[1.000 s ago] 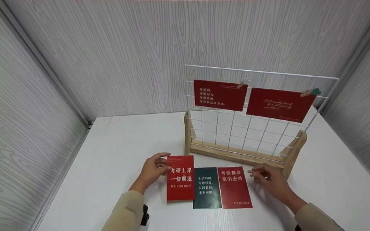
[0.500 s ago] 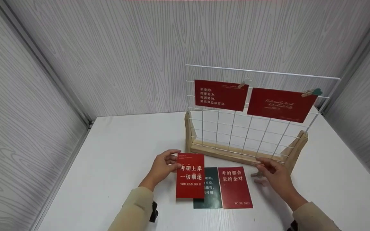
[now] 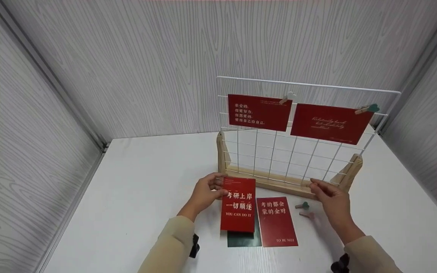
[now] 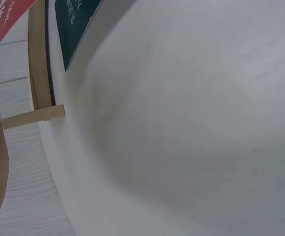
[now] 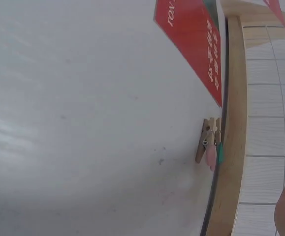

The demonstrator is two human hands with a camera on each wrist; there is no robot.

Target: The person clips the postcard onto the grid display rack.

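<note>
My left hand (image 3: 205,193) pinches a red card (image 3: 238,204) with white lettering by its left edge, holding it over a dark green card (image 3: 244,241) that it mostly covers. To the right, a second red card (image 3: 277,222) lies on the table. My right hand (image 3: 334,204) is raised near the lower bar of the grid rack (image 3: 275,151), finger and thumb pinching what looks like a small wooden clothespin, mostly hidden. Below those fingers lie a clothespin with a green heart (image 3: 302,206) and a pink one (image 3: 307,215).
Two red cards hang on the white wire grid, the left card (image 3: 256,113) by a clothespin with a white heart (image 3: 288,97), the right card (image 3: 328,123) by a green-hearted one (image 3: 368,109). The rack's wooden base (image 3: 271,184) stands behind the loose cards. Patterned panels (image 3: 157,68) surround the table.
My left hand has carried the red card to the right, across the green card. The right hand has risen toward the rack, uncovering the two clothespins on the table.
</note>
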